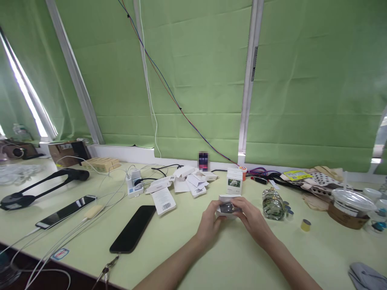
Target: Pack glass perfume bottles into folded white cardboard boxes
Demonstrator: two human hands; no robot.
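Both hands meet over the middle of the pale green worktop (187, 262), and together they clasp a small dark object (227, 208) that sits in or against a small white box (229, 198); what the dark object is cannot be told at this size. The left hand (211, 223) curls its fingers round the left end, and the right hand (252, 219) wraps the right end with its fingers closed over the top. Just beyond the hands stands a white carton with a green flower picture (234, 181), upright, with an orange cap (242, 168) behind it. To the right of the right hand lies a clear glass bottle (272, 204) on its side, and farther right a small yellow roll (305, 225) and a lidded plastic cup (350, 205). To the left of the hands a black phone (134, 228) lies face down, and beyond it a scatter of flat white boxes with barcodes (181, 187). A second phone (65, 211) on a cable lies farther left, near a black stand (42, 186)
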